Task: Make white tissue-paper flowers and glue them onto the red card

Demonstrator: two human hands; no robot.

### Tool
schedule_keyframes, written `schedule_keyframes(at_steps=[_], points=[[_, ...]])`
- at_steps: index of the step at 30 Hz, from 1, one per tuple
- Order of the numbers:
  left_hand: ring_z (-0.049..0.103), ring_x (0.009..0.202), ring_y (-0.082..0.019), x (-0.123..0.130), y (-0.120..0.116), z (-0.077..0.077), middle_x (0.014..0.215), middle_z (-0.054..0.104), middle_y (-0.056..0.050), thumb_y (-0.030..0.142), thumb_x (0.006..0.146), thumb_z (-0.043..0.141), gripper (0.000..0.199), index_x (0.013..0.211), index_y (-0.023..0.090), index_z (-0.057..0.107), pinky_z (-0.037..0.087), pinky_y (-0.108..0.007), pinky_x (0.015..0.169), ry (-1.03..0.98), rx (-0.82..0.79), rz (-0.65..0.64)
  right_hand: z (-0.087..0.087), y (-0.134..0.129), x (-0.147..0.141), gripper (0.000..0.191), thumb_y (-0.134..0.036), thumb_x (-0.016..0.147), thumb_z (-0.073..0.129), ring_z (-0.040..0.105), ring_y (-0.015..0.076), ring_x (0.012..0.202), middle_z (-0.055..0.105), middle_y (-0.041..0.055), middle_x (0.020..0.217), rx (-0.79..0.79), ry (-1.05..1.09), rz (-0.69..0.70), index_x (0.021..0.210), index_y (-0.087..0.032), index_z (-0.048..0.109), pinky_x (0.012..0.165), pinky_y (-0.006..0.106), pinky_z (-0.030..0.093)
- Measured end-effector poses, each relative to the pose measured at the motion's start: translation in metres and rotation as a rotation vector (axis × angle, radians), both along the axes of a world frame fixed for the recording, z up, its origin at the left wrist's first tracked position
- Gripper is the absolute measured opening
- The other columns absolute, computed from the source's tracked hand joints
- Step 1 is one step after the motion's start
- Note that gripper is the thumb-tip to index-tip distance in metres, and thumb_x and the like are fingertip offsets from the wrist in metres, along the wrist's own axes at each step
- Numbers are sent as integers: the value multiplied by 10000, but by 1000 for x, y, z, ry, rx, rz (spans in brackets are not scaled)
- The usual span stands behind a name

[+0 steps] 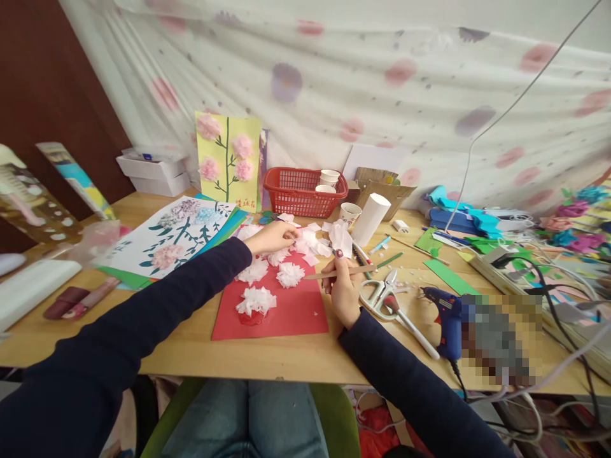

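Observation:
My right hand (344, 289) is closed around a flat wooden craft stick (360, 270), which lies crosswise over the red card (286, 318). Behind its thumb is a crumpled white tissue piece (340, 236); whether the hand touches it I cannot tell. My left hand (272, 238) reaches over the card's far side, fingers pinched together beside loose white tissue squares (310, 242). What those fingers hold, if anything, is hidden. White tissue flowers (290, 275) sit on the card, and one nearer flower (256, 300) rests by a shiny red patch.
To the right lie scissors (379, 296), a white-handled brush (415, 331) and a blue glue gun (446, 321) with its cord. Behind stand a red basket (305, 197), a paper cup (351, 214) and a white roll (371, 219). Flower pictures (172, 235) lie at left.

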State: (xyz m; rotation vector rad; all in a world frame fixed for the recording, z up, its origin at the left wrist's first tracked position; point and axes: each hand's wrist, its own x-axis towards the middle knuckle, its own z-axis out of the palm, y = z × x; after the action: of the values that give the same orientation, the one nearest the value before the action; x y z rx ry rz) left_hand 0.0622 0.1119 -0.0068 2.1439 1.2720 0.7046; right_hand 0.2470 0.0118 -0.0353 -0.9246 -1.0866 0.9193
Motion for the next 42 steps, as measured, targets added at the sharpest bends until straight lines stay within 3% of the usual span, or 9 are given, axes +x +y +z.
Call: schedule_keyframes(at_steps=[7, 11, 15, 18, 22, 25, 28, 33, 42], points=[[646, 719, -174, -2, 2, 2, 768, 724, -38, 153, 721, 572, 171, 811, 137, 716, 471, -255, 689, 34, -6, 19, 2, 0, -1, 531, -626, 820, 586, 362, 74, 264, 416, -60, 321, 9, 13, 4, 511, -200, 519, 288, 189, 239], [651, 764, -182, -10, -6, 15, 790, 730, -43, 249, 766, 618, 142, 776, 143, 712, 472, -260, 722, 13, -3, 35, 1, 0, 1, 531, -620, 833, 581, 365, 73, 267, 418, -57, 328, 11, 22, 10, 516, -198, 520, 283, 190, 245], [655, 782, -178, -34, -38, 34, 847, 747, -43, 313, 781, 631, 192, 821, 147, 719, 473, -258, 708, -31, -57, 47, -1, -8, -2, 520, -608, 879, 536, 397, 80, 286, 451, -50, 353, 13, 30, 42, 565, -194, 545, 293, 190, 277], [648, 734, -156, -56, -78, 40, 825, 745, -26, 358, 765, 650, 220, 828, 158, 719, 470, -249, 692, -81, -244, 11, -2, -18, -8, 503, -577, 904, 527, 431, 88, 303, 494, -37, 384, 74, 58, 67, 583, -192, 559, 300, 193, 304], [667, 740, -162, -73, -127, 33, 785, 747, -5, 372, 728, 678, 203, 792, 184, 722, 473, -248, 712, -71, -481, -37, -5, -35, -20, 517, -551, 933, 503, 416, 88, 293, 498, -29, 384, 114, 40, 149, 565, -192, 559, 292, 200, 286], [672, 743, -165, -71, -145, 25, 785, 748, -6, 342, 726, 667, 179, 792, 185, 725, 468, -238, 686, -30, -546, -61, -10, -47, -27, 548, -563, 955, 464, 415, 88, 301, 496, -26, 386, 80, -50, 263, 560, -191, 546, 311, 205, 297], [662, 730, -161, -64, -147, 17, 788, 742, -14, 314, 736, 652, 176, 813, 173, 724, 453, -228, 648, -2, -509, -65, -13, -54, -32, 533, -544, 982, 427, 443, 92, 338, 503, -29, 414, 83, -204, 321, 600, -192, 548, 362, 213, 339], [644, 712, -170, -59, -140, 8, 758, 732, -22, 300, 751, 615, 186, 813, 158, 718, 447, -239, 636, 64, -361, -29, -8, -54, -37, 457, -429, 1020, 400, 485, 101, 424, 540, -19, 505, 233, -520, 379, 651, -200, 543, 443, 223, 371], [648, 746, -181, -66, -147, 4, 826, 711, -26, 306, 771, 567, 256, 951, 173, 692, 475, -256, 654, 90, -275, 1, -17, -45, -40, 404, -383, 1019, 406, 489, 113, 470, 542, -14, 550, 257, -686, 380, 670, -208, 510, 482, 229, 360]])
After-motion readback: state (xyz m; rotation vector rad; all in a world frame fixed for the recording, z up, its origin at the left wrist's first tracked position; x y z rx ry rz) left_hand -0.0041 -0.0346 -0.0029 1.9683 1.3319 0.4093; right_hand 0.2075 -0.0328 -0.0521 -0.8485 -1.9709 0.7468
